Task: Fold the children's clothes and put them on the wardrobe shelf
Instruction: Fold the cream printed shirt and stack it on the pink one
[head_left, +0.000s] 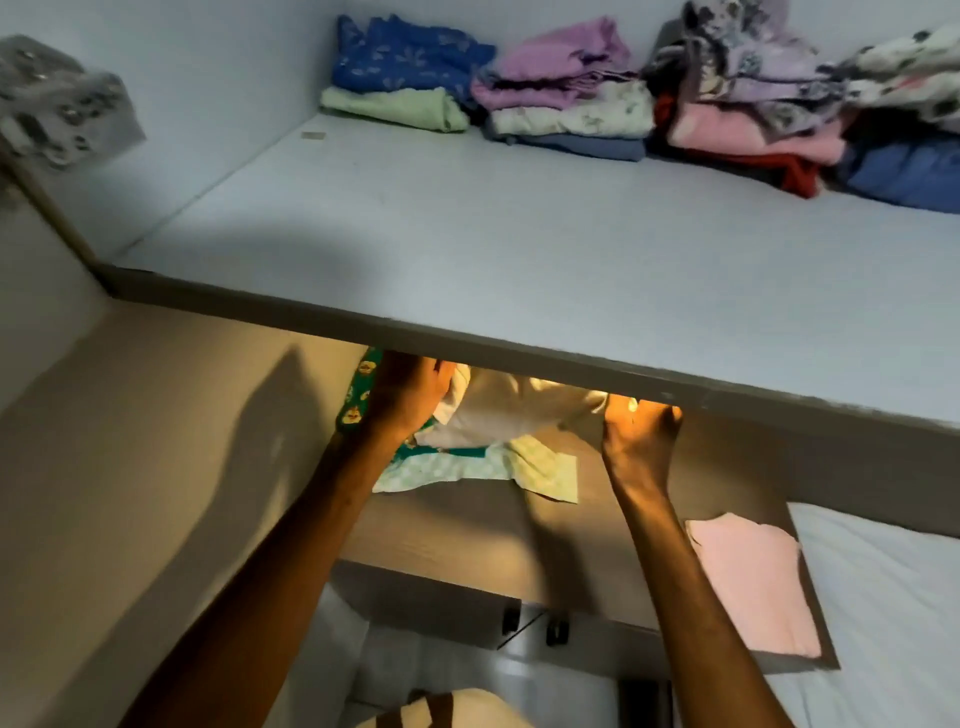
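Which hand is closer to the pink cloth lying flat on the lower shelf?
Right. The right hand is just up-left of the pink cloth; the left hand is farther left.

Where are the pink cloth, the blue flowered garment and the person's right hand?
pink cloth (753, 587), head view, middle of the flat fabric.
blue flowered garment (410, 54), head view, its top fold.
right hand (640, 434), head view, back of the hand.

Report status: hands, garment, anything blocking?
Both hands, left and right, grip white garment on lower shelf. Upper shelf edge hides the fingertips.
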